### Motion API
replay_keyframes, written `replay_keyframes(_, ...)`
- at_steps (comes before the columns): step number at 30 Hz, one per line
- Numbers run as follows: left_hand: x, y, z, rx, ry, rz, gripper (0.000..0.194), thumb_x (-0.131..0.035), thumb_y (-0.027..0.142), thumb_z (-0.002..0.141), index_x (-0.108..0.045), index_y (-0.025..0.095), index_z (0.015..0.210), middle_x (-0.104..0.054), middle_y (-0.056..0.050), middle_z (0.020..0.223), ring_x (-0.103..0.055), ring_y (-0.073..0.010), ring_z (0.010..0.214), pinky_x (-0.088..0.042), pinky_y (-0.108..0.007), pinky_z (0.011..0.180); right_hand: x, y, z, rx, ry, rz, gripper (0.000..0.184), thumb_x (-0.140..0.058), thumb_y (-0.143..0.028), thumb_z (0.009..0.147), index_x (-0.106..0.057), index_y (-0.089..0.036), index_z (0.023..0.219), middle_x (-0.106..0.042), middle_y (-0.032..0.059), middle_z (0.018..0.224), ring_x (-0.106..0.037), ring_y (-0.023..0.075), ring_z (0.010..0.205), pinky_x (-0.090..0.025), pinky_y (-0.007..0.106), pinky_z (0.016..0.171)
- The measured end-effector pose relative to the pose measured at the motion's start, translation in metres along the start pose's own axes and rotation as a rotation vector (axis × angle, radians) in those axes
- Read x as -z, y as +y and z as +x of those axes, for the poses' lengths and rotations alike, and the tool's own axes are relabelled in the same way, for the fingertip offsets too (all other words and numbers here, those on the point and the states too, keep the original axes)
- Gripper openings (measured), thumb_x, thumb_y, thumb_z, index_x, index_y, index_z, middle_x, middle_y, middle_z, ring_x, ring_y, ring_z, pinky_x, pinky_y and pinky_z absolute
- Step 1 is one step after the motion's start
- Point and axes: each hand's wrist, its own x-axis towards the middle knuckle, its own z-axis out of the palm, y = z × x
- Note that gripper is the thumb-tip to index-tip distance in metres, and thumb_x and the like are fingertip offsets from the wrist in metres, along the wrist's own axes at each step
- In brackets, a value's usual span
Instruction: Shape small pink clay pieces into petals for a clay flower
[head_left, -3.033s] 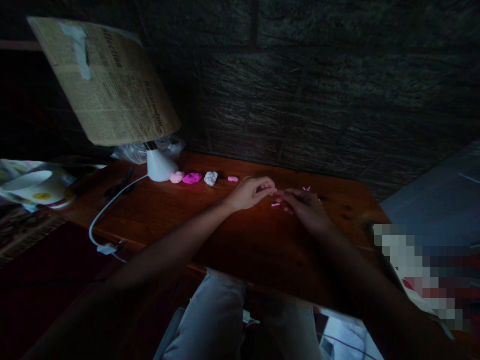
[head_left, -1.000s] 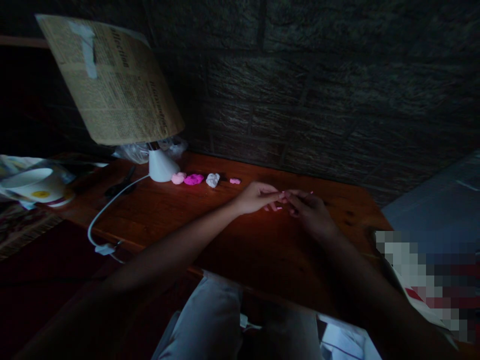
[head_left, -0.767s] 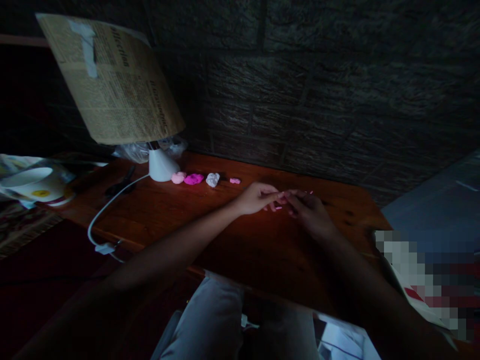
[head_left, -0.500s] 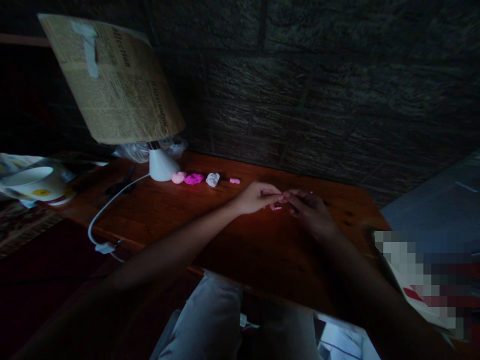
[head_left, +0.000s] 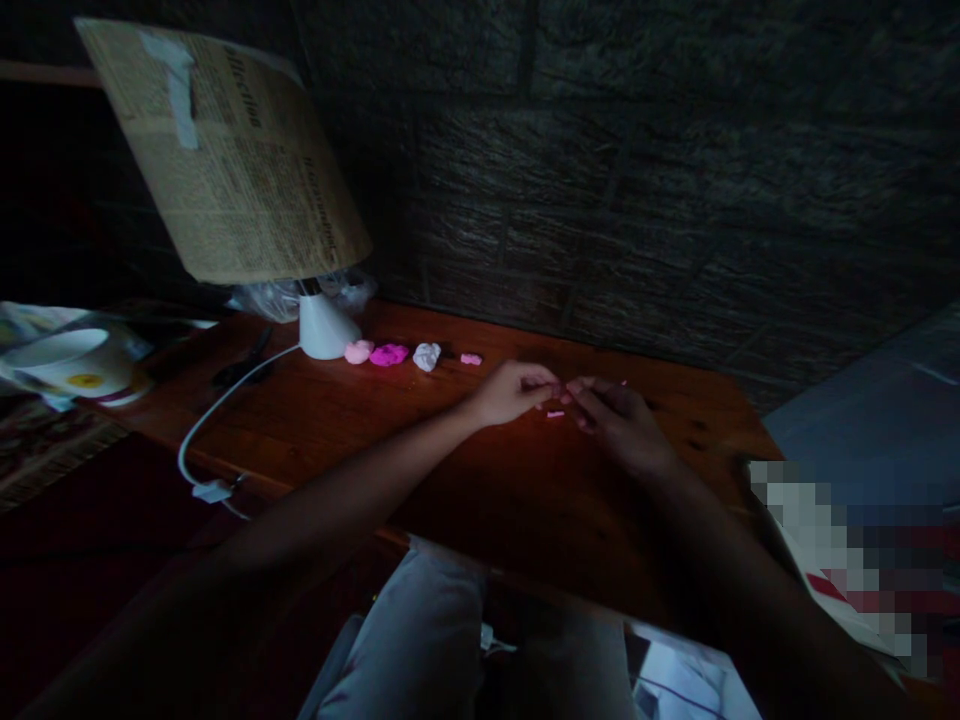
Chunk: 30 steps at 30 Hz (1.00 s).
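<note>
Over the wooden table, my left hand (head_left: 511,393) and my right hand (head_left: 619,420) meet at the fingertips, both closed in a pinch. Whatever is between the fingers is too small and dark to make out. Just below the fingertips lies a small pink piece of clay (head_left: 555,413). Behind my right hand a bit of pink (head_left: 624,383) peeks out. Left of my hands, a row runs along the table: a short pink clay roll (head_left: 471,359), a white lump (head_left: 427,356), a magenta lump (head_left: 389,355) and a pale pink lump (head_left: 359,351).
A lamp (head_left: 324,325) with a newspaper shade stands at the table's back left, its white cord (head_left: 206,425) hanging over the front edge. Dark scissors (head_left: 244,362) and a white cup (head_left: 71,365) are further left. A dark brick wall (head_left: 517,200) rises behind the table (head_left: 480,500).
Both hands have shifted slightly right since the earliest frame, fingertips staying together. My left fingers have curled in more, showing more of the pink piece below. The clay lumps lie as before.
</note>
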Motion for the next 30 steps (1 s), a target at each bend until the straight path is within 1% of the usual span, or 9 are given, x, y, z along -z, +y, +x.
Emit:
replay_keyframes(4,-0.0012,0.0000,-0.0006,-0.010,-0.010,0.028,0.013,-0.060,0.014,0.090,-0.072,0.012,0.090,-0.077,-0.007,0.087,-0.067,-0.0093,0.069,-0.053,-0.021,0.066,0.0000,-0.0008,-0.0016,0.044,-0.021,-0.065,0.048,-0.070,-0.068,0.079,-0.066,-0.020,0.081,-0.052,-0.0037,0.063,-0.042,0.0101,0.054,-0.034,0.025,0.051)
replay_keyframes(8,-0.0019,-0.0013,-0.0006,-0.037,0.021,0.046,0.011,-0.062,0.013,0.089,-0.072,0.011,0.089,-0.077,-0.007,0.087,-0.070,-0.0113,0.076,-0.054,-0.023,0.071,0.0017,-0.0012,-0.0019,0.098,-0.037,-0.136,0.049,-0.063,-0.069,0.085,-0.063,-0.020,0.080,-0.052,-0.0033,0.061,-0.044,0.0115,0.055,-0.036,0.027,0.052)
replay_keyframes(10,-0.0019,-0.0020,-0.0005,-0.045,0.034,0.050,0.011,-0.062,0.014,0.088,-0.073,0.011,0.090,-0.077,-0.008,0.088,-0.070,-0.0116,0.077,-0.054,-0.023,0.072,0.0027,-0.0024,-0.0019,0.122,-0.035,-0.157,0.049,-0.062,-0.070,0.085,-0.062,-0.021,0.079,-0.053,-0.0025,0.061,-0.046,0.0121,0.055,-0.037,0.028,0.054)
replay_keyframes(15,-0.0022,-0.0028,-0.0005,-0.032,0.061,0.075,0.010,-0.066,0.016,0.086,-0.074,0.012,0.089,-0.077,-0.007,0.086,-0.070,-0.0126,0.075,-0.053,-0.025,0.071,0.0015,-0.0071,-0.0035,0.151,0.066,-0.146,0.047,-0.067,-0.070,0.082,-0.062,-0.023,0.077,-0.058,-0.0006,0.068,-0.051,0.0142,0.062,-0.042,0.030,0.060)
replay_keyframes(18,-0.0026,-0.0024,-0.0006,-0.026,0.062,0.071,0.010,-0.068,0.019,0.085,-0.075,0.013,0.088,-0.078,-0.007,0.085,-0.070,-0.0128,0.075,-0.054,-0.025,0.070,-0.0004,-0.0066,-0.0038,0.144,0.088,-0.131,0.044,-0.069,-0.067,0.081,-0.065,-0.023,0.076,-0.061,0.0002,0.069,-0.052,0.0149,0.063,-0.043,0.030,0.062)
replay_keyframes(21,-0.0024,-0.0022,-0.0004,-0.025,0.067,0.056,0.009,-0.069,0.020,0.086,-0.074,0.013,0.089,-0.078,-0.007,0.086,-0.070,-0.0124,0.075,-0.054,-0.025,0.071,-0.0007,-0.0032,-0.0024,0.116,0.100,-0.083,0.039,-0.076,-0.061,0.076,-0.068,-0.023,0.076,-0.064,0.0005,0.071,-0.053,0.0146,0.064,-0.043,0.030,0.061)
replay_keyframes(24,-0.0022,-0.0022,-0.0002,-0.017,0.079,0.063,0.010,-0.069,0.019,0.086,-0.075,0.013,0.090,-0.078,-0.007,0.088,-0.070,-0.0126,0.077,-0.055,-0.025,0.073,0.0010,-0.0016,-0.0009,0.076,0.177,-0.029,0.034,-0.082,-0.054,0.070,-0.072,-0.022,0.081,-0.069,0.0013,0.075,-0.053,0.0137,0.064,-0.042,0.029,0.060)
replay_keyframes(27,-0.0027,-0.0020,-0.0003,-0.013,0.090,0.081,0.010,-0.072,0.021,0.085,-0.075,0.013,0.090,-0.078,-0.007,0.087,-0.070,-0.0129,0.077,-0.055,-0.026,0.073,0.0031,-0.0031,-0.0001,0.035,0.281,0.062,0.042,-0.088,-0.049,0.063,-0.072,-0.024,0.093,-0.074,0.0026,0.086,-0.060,0.0152,0.070,-0.045,0.029,0.062)
replay_keyframes(30,-0.0034,-0.0019,-0.0005,-0.022,0.096,0.076,0.010,-0.073,0.022,0.084,-0.075,0.014,0.088,-0.078,-0.006,0.087,-0.070,-0.0127,0.076,-0.055,-0.026,0.073,0.0046,-0.0038,0.0003,0.013,0.305,0.088,0.045,-0.089,-0.049,0.060,-0.073,-0.025,0.095,-0.075,0.0026,0.087,-0.063,0.0161,0.074,-0.046,0.029,0.063)
